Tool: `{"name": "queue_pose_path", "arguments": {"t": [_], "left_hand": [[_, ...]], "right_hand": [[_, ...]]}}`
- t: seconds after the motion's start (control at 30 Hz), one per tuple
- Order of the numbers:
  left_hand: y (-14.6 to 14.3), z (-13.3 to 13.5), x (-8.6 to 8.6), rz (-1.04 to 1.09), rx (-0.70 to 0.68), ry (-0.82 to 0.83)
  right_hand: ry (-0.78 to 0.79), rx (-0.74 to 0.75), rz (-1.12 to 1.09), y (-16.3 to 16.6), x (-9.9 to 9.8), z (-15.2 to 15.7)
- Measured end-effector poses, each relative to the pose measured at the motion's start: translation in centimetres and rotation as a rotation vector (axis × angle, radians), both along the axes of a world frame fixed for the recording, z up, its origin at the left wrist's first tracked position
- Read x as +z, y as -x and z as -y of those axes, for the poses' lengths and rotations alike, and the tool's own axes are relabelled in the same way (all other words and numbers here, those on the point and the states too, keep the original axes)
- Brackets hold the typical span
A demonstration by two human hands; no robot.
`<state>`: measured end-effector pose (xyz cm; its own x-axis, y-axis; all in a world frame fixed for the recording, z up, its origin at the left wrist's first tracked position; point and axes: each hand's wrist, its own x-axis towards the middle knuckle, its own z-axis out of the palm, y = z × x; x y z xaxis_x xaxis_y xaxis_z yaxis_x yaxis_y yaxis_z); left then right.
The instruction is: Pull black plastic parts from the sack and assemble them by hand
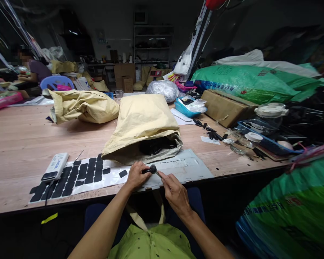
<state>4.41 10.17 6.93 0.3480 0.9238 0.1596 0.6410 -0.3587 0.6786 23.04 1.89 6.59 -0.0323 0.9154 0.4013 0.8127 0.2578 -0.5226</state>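
My left hand [136,175] is closed on a small black part [152,168] with a rounded end, just over the front of the table. My right hand [175,194] grips a thin metal-looking tool [158,174], its tip at the black part; the tool's kind is hidden by my fingers. Under both hands lies a grey flat board [189,167]. Directly beyond them a beige sack [148,115] lies with its mouth towards me, dark items [153,146] inside. Left of my left hand is a white sheet [97,183] carrying rows of black rounded-square stickers [89,171].
A white power bank [55,167] with a cable stands by the stickers. Another beige sack [89,106] lies behind. To the right are black parts [214,135], a cardboard box [226,106], jars [270,115] and green sacks [294,205]. Someone sits far left [37,70].
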Motion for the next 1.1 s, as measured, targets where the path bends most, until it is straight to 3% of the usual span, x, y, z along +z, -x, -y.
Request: {"name": "queue_pose_path", "arguments": {"t": [0.33, 0.5, 0.67, 0.9, 1.0, 1.1], "left_hand": [[0.0, 0.1, 0.1, 0.003, 0.016, 0.015], [-0.2, 0.2, 0.5, -0.042, 0.029, 0.023], [-0.2, 0.3, 0.3, -0.04, 0.034, 0.003], [0.0, 0.2, 0.6, -0.031, -0.005, -0.007], [0.3, 1.9, 1.1, -0.038, -0.043, -0.015], [0.9, 5.5, 0.1, -0.005, -0.146, -0.062]], "right_hand": [[0.047, -0.054, -0.07, -1.2, -0.3, 0.1], [-0.023, -0.155, -0.032, -2.8, 0.8, -4.2], [0.061, -0.29, 0.255, -4.3, 0.2, -9.2], [0.032, -0.337, 0.402, -4.5, -1.3, -10.1], [0.033, -0.334, 0.408, -4.5, -1.3, -10.1], [0.033, -0.338, 0.415, -4.5, -1.3, -10.1]]}}
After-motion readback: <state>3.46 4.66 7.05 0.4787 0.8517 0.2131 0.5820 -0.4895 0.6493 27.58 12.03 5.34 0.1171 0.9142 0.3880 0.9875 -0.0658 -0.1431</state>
